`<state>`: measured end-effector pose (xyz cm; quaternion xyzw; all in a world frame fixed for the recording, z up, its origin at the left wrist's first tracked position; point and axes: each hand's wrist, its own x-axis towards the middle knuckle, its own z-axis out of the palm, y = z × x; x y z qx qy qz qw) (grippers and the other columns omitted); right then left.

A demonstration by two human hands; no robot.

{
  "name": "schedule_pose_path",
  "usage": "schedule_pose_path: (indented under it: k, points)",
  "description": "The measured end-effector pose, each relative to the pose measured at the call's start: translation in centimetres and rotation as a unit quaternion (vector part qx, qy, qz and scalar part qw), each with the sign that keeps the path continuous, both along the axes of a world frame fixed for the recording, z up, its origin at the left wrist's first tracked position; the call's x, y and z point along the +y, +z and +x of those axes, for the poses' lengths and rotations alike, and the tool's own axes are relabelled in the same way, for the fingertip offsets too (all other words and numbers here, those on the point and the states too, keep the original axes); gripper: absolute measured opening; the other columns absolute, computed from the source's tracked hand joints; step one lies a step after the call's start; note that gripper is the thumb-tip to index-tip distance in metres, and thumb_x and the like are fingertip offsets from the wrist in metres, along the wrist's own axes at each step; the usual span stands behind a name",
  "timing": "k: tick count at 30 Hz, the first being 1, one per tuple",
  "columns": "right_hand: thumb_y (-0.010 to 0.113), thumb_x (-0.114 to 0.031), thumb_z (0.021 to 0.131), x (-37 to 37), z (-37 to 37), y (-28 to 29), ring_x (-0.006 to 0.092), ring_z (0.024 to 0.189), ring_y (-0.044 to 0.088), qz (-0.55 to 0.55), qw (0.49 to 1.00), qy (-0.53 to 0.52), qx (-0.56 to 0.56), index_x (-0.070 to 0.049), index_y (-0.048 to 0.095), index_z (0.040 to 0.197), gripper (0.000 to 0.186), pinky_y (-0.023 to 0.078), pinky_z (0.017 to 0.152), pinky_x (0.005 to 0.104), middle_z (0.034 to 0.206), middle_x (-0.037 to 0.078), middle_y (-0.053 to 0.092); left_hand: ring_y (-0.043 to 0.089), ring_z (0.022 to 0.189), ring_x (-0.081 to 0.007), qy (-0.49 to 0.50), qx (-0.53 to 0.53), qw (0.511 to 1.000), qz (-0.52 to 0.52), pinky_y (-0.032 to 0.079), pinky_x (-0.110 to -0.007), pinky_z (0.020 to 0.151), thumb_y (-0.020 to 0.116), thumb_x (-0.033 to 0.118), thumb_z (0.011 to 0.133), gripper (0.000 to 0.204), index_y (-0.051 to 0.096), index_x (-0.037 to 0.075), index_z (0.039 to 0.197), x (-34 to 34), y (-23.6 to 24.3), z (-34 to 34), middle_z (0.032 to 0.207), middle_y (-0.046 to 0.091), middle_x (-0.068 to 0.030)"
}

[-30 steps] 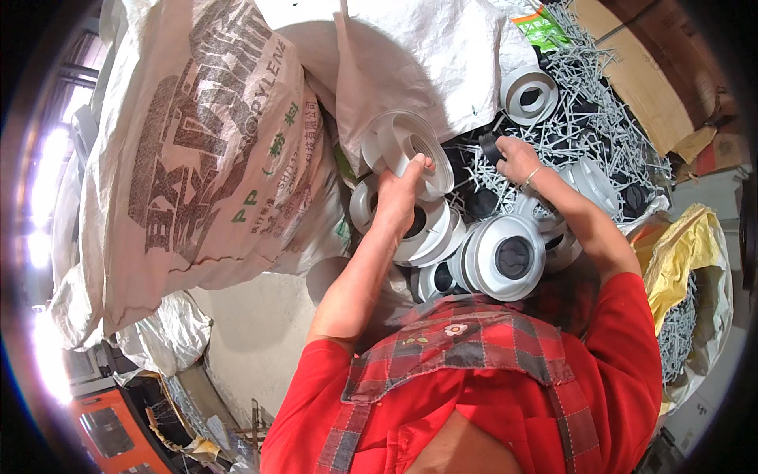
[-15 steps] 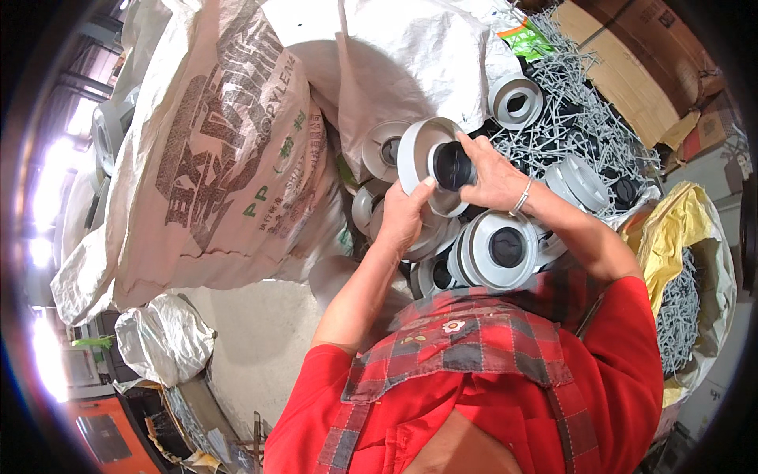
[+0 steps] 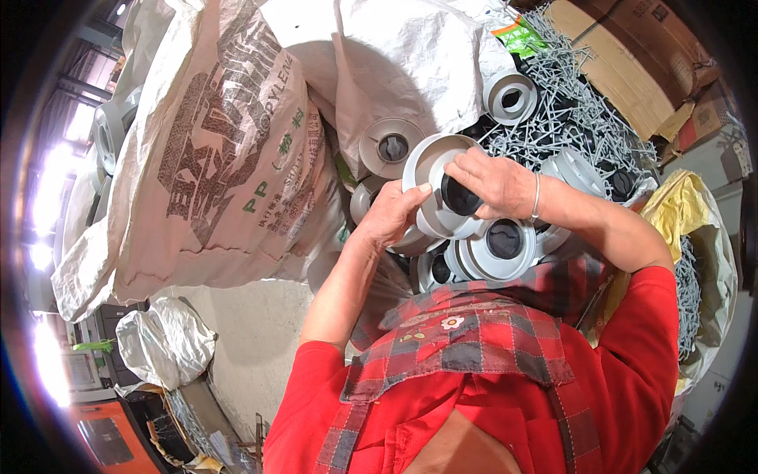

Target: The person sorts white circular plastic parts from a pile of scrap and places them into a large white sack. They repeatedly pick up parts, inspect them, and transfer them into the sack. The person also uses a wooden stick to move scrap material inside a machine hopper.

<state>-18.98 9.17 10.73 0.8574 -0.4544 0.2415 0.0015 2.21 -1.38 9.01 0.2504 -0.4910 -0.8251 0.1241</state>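
Note:
My left hand [image 3: 392, 212] grips the near-left rim of a grey round flanged plastic part [image 3: 429, 162], thumb on the inside. The part is held up, tilted, above other parts like it. My right hand [image 3: 503, 186] is closed on a black round cap [image 3: 456, 199] in the part's middle, its fingers curled over the cap's edge. Whether the cap is fully seated is hidden by the fingers. Just below, nearer my apron, lie stacked grey parts [image 3: 472, 262] with a black cap [image 3: 505, 238] in the top one. Another capped grey part [image 3: 405, 130] rests beyond my left hand.
A heap of thin grey plastic pins [image 3: 564, 118] spreads at the far right, with a grey flanged ring [image 3: 496, 109] at its edge. A large printed woven sack [image 3: 245, 245] stands left. Cardboard [image 3: 616, 75] borders the heap; a yellow-lined sack [image 3: 671, 207] holds more pins at right.
My right hand has rolled over, its fingers now curled across the cap, and its elbow has swung outward. The held part has come slightly nearer and faces more upward.

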Motion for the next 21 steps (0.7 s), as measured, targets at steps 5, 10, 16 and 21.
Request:
schedule_pose_path:
  k: [5,10,16,21]
  points:
    - [0.074,-0.009,0.053,-0.1,0.1,-0.2,0.0338,0.092,0.052,-0.005,0.999,-0.033,-0.038,0.005,0.040,0.121,0.077,0.049,0.077,0.0395,0.099,0.017,0.050,0.060,0.077,-0.0113,-0.001,-0.014,1.000,-0.010,0.048,-0.026,0.067,0.062,0.025,0.087,0.035,0.058,-0.003,0.108,-0.5,-0.2,-0.2,0.092,0.064,-0.0052]
    - [0.076,-0.019,0.057,-1.1,1.0,-1.3,0.0364,0.090,0.055,0.130,0.952,-0.186,-0.207,0.005,0.042,0.118,0.074,0.048,0.078,0.0386,0.098,0.020,0.051,0.055,0.073,-0.0073,0.155,-0.005,0.954,-0.255,0.046,-0.024,0.066,0.065,0.023,0.084,0.026,0.063,-0.001,0.094,3.9,-0.7,-0.7,0.081,0.063,-0.0014]
    - [0.079,-0.012,0.050,-1.0,1.0,-1.2,0.0360,0.094,0.054,0.000,0.995,-0.065,-0.075,0.004,0.041,0.119,0.081,0.050,0.078,0.0401,0.104,0.019,0.049,0.051,0.058,-0.0072,0.101,-0.065,0.983,-0.141,0.041,-0.024,0.052,0.063,0.024,0.085,0.025,0.065,-0.001,0.085,0.9,-0.8,0.7,0.069,0.060,-0.0009]
    - [0.073,-0.006,0.051,-1.0,0.7,-0.7,0.0288,0.089,0.053,-0.022,0.999,0.026,0.039,0.002,0.042,0.118,0.075,0.050,0.073,0.0362,0.100,0.013,0.050,0.054,0.063,-0.0097,0.069,-0.068,0.995,-0.025,0.044,-0.025,0.056,0.059,0.026,0.089,0.029,0.061,-0.003,0.093,-0.4,-0.7,0.4,0.078,0.061,-0.0027]
